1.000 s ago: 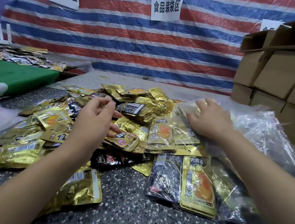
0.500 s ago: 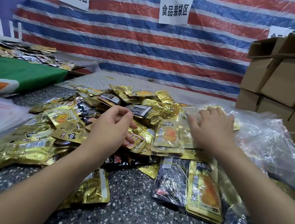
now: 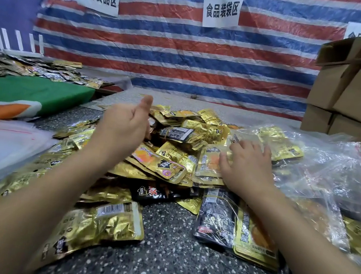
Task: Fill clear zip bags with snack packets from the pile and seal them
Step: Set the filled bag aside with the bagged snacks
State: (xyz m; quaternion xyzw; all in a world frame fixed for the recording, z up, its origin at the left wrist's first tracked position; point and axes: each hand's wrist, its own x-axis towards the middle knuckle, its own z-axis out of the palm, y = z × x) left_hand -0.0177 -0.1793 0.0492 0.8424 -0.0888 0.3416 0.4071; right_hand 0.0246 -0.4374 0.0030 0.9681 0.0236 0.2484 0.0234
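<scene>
Gold and black packets (image 3: 200, 130), red-blue-white striped tarp (image 3: 173, 52)

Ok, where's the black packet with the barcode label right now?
Head view: the black packet sits mid-pile, just right of the left hand.

**Snack packets heaped, zip bags at the right**

A pile of snack packets (image 3: 173, 149), mostly gold foil with a few black, sprawls across the middle of the speckled surface (image 3: 171, 268). Crumpled clear zip bags (image 3: 319, 173), some holding gold packets, lie along its right edge.
</scene>
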